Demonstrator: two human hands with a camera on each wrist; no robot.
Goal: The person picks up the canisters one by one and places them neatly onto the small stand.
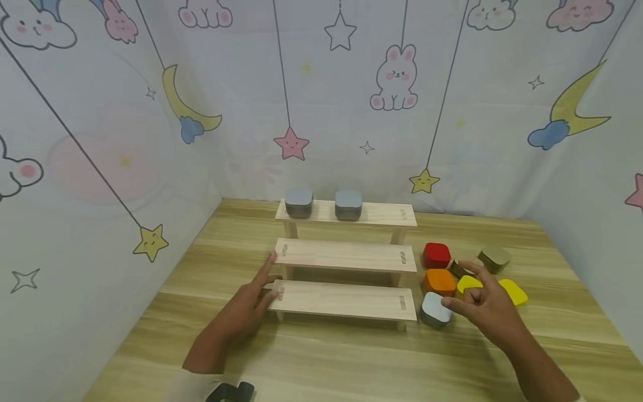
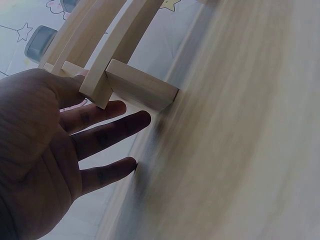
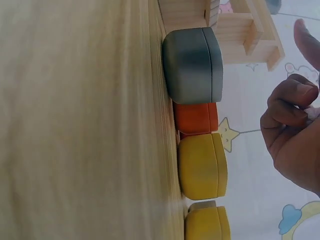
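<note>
A three-tier wooden step shelf (image 1: pixel 344 300) stands on the table. My left hand (image 1: pixel 249 304) is at its left end, fingers spread, index finger by the middle tier and thumb at the lowest one. In the left wrist view the left hand (image 2: pixel 55 135) has several fingers extended below the shelf's end. My right hand (image 1: pixel 489 307) hovers over small rounded lidded boxes, thumb and index finger apart, the other fingers curled with nothing visibly held. The thumb is near a grey box (image 1: pixel 436 309). Around it are orange (image 1: pixel 439 282), red (image 1: pixel 436 255) and yellow (image 1: pixel 513 292) boxes.
Two grey boxes, one at the left (image 1: pixel 298 202) and one near the middle (image 1: pixel 348 205), sit on the top tier. An olive-brown box (image 1: pixel 494 258) lies at the back right of the group. Printed white curtains (image 1: pixel 341 111) enclose the wood-grain table (image 1: pixel 341 363).
</note>
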